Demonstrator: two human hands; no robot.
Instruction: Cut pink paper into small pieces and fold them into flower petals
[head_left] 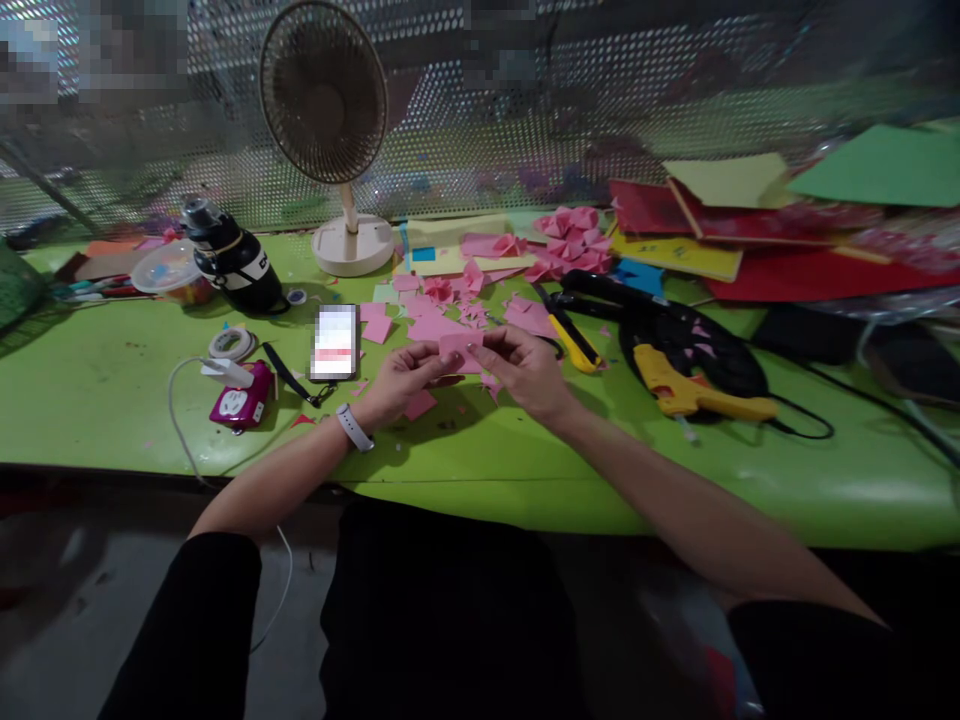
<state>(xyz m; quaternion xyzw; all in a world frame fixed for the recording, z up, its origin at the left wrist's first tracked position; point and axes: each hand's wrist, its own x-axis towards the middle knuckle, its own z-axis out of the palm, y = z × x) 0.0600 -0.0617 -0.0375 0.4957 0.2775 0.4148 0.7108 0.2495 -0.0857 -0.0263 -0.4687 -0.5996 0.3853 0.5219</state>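
1. Forearms reach from the near edge over the green table; white wristband on the left wrist.
2. Left hand and right hand meet mid-table, fingers pinched on one pink paper piece.
3. The paper spans between both sets of fingertips, thumbs on the near side.
4. Pink scraps lie just beyond; phone to the left, yellow glue gun to the right.

The tabletop was bright lime green, strewn with pink paper scraps, and the paper piece between the hands was the same pink. A glue gun was yellow, a bottle black, a fan cream. Card sheets behind were red, yellow and green.
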